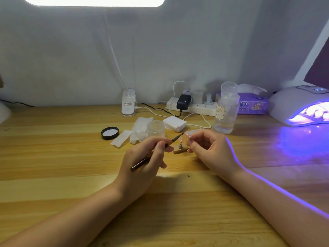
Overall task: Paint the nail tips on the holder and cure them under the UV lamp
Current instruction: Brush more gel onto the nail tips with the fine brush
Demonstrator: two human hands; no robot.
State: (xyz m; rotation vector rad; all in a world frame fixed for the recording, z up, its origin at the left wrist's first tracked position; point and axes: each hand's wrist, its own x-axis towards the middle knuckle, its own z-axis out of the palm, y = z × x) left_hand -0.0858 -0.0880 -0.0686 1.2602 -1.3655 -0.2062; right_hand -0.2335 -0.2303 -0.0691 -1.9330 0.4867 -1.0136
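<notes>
My left hand [149, 157] grips a dark nail brush [156, 151], its bristle tip pointing up and right toward a pink nail tip [187, 134] pinched in the fingers of my right hand [208, 148]. Between my hands a wooden holder strip [180, 151] lies on the desk, with another pink nail tip [180, 140] standing on a small metal stand. At the far right the white UV lamp [300, 104] glows purple, and several nail tips on stands show inside its opening.
A wooden desk [71, 157] carries a small clear jar [156, 128], its black lid [110, 133], white wipes [140, 131], a pad stack [174, 123], a clear pump bottle [225, 111], a power strip [192, 106], a tissue pack [252, 104] and a lamp base [128, 105].
</notes>
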